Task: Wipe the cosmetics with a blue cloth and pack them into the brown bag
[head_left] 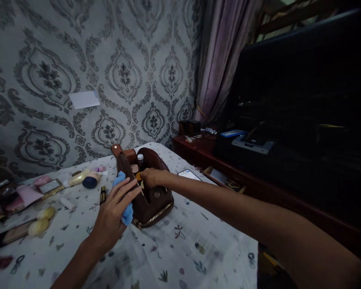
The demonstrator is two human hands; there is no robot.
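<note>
A brown leather bag [149, 212] with a gold zipper stands open on the bed-like, cloth-covered surface. My left hand [112, 210] presses a light blue cloth [128, 214] against the bag's near left side, its fingers long and slightly bent over the rim. Reaching in from the right, my right hand [152, 178] is down in the bag's opening with its fingers curled. A small orange item [138, 176] shows at those fingertips; whether it is gripped is hard to see. Behind them a bottle with a white cap [140, 157] sticks up inside the bag.
Cosmetics lie to the left: a tube with a dark cap [90, 180], a black-and-gold vial [102, 195], yellow-tipped applicators [39, 227] and a pink case [24, 198]. A phone [189, 174] rests right of the bag. Beyond stand a dark red cabinet [195, 150] and a large black screen [297, 104].
</note>
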